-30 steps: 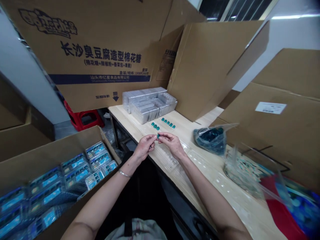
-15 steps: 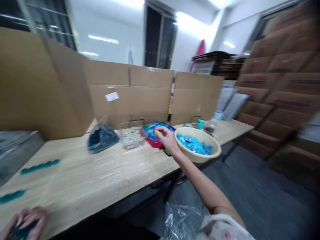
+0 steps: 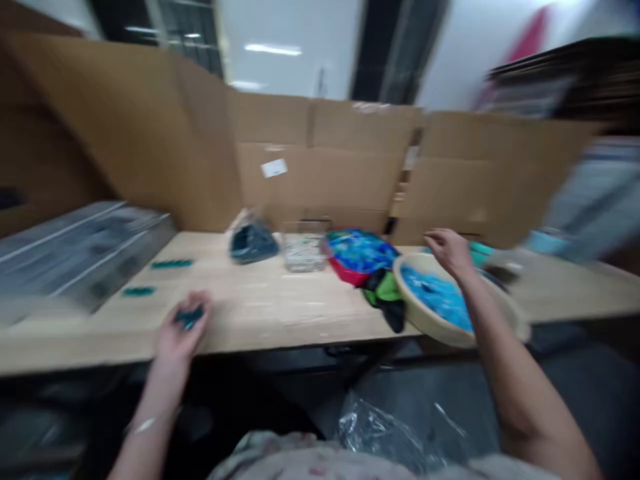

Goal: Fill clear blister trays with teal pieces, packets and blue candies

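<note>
My left hand (image 3: 183, 327) is palm up above the table's front edge, fingers curled round dark teal pieces (image 3: 189, 317). Two rows of similar pieces, a far row (image 3: 171, 264) and a near row (image 3: 139, 291), lie on the table just beyond it. Over the back of a cream basin (image 3: 435, 331) is my right hand (image 3: 450, 252), its fingertips pinched together; whether anything is between them is too blurred to see. Bright blue pieces (image 3: 437, 297) fill the basin. Beside it stands a red tray (image 3: 345, 270) heaped with blue and green pieces.
A clear box (image 3: 305, 253) of small pale bits and a plastic bag (image 3: 253, 241) of dark pieces stand at the back. Green-and-black scissors-like handles or cloth, unclear (image 3: 385, 293), lie by the basin. Cardboard panels (image 3: 325, 177) wall the rear. A grey container (image 3: 125, 250) sits left.
The view has swung left and down. My right hand has moved right, from by the red tray to over the basin. My left hand, still holding teal pieces, now shows fully.
</note>
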The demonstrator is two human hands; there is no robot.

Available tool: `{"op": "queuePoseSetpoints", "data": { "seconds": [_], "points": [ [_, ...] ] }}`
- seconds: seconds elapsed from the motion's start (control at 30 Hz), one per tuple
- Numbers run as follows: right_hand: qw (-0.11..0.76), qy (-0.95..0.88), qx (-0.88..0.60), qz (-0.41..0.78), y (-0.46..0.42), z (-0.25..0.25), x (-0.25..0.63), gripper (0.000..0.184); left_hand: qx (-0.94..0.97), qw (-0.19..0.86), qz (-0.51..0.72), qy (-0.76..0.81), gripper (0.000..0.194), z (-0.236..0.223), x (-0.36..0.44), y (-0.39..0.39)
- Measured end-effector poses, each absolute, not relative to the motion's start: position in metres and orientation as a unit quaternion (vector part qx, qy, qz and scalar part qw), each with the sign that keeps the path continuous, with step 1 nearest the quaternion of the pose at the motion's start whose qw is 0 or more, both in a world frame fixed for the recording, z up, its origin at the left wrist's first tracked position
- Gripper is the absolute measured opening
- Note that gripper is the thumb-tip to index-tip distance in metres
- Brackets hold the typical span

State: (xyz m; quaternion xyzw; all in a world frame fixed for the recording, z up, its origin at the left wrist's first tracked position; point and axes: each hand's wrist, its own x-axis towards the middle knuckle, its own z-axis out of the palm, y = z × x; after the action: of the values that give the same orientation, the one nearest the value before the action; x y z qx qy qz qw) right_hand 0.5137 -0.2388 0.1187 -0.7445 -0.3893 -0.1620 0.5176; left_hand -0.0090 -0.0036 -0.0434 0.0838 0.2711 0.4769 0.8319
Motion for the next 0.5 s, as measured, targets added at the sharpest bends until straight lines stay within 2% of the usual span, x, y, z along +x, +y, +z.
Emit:
{"op": "queuePoseSetpoints", "data": {
  "seconds": [0.07,0.17,0.3,0.5],
  "points": [
    [0.501,-0.507,-0.695,-0.099,-0.18,0.096,0.45,0.015,0.041,0.822,0.505,0.259,0.026,0.005,0.031,0.003],
    [0.461,-0.676,-0.574,0.04,-0.108,0.068,0.326,0.015,0.027,0.826,0.522,0.212,0.025,0.036,0.056,0.023],
    [0.426,-0.775,-0.441,0.153,-0.045,0.047,0.198,0.021,0.075,0.809,0.545,0.208,0.021,0.029,0.039,0.013],
    [0.394,-0.822,-0.374,0.171,0.009,0.03,0.136,0.02,0.107,0.756,0.609,0.212,0.021,0.018,0.005,0.018]
  ]
}}
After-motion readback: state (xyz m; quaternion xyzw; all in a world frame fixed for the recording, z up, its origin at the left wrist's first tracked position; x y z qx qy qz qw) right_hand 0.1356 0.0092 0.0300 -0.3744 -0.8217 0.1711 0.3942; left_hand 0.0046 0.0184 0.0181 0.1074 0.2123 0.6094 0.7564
